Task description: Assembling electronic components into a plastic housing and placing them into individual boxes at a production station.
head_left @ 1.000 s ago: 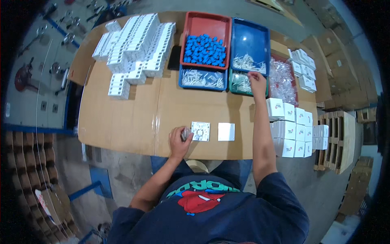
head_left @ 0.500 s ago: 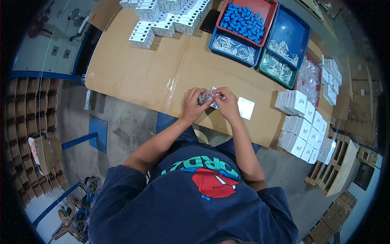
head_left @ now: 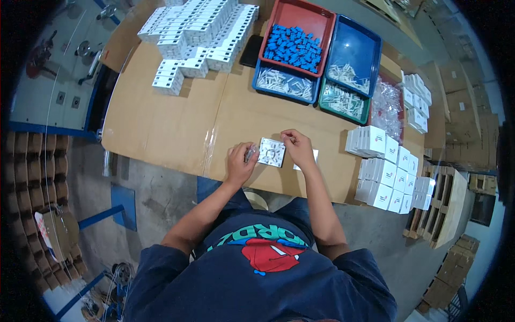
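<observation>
Head view: our right hand [head_left: 298,148] pinches something too small to tell at the square white plate [head_left: 271,152]; left hand [head_left: 240,161] grips a clear bag [head_left: 250,154]. Lying near the cardboard table [head_left: 177,123] edge, the plate looks light and stiff; we'd hold its edges.

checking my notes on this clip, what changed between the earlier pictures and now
The right hand came back from the green tray of small white parts to the square white plate, pinching something too small to tell at its right edge. The left hand stayed at the plate's left edge, holding a small clear piece. The second white plate is now partly hidden by the right hand. Trays and white boxes kept their places.
</observation>
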Available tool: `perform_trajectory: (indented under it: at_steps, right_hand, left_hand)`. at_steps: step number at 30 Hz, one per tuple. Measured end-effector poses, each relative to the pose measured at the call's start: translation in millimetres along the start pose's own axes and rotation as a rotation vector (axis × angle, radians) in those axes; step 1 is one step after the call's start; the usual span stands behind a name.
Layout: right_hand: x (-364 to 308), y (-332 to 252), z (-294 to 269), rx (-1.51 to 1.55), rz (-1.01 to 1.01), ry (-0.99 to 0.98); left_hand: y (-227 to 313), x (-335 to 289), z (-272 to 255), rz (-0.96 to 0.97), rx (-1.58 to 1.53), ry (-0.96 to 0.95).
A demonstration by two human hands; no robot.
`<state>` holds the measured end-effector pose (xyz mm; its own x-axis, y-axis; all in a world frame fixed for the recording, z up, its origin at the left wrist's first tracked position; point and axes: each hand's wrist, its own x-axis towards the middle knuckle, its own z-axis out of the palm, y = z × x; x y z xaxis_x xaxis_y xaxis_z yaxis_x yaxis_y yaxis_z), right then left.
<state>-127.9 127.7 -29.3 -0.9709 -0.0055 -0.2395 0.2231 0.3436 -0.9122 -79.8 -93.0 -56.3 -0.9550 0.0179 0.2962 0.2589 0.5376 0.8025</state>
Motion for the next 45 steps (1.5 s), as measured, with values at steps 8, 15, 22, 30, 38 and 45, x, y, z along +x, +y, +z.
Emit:
perform_trajectory:
  at_steps: [8, 15, 22, 30, 38, 45]
  right_hand:
    - [89, -19, -59, -0.480, -0.261, 0.338]
    - [155, -27, -77, -0.840, -0.275, 0.330]
    - [184, -28, -68, -0.855, -0.507, 0.022]
    - [196, -34, -50, -0.882, -0.493, 0.166]
    - [198, -43, -35, -0.859, -0.607, 0.040]
    - [186, -40, -41, -0.780, -0.561, 0.079]
  left_hand:
    - [4, 4, -2, -0.032, 0.009, -0.053]
    - [-2, 1, 1, -0.049, 0.047, -0.051]
    - [2, 3, 0, -0.034, 0.067, -0.058]
    - [1, 4, 0, 0.003, 0.080, -0.046]
    - [0, 6, 1, 0.012, 0.076, -0.044]
    - [2, 2, 2, -0.043, 0.051, -0.013]
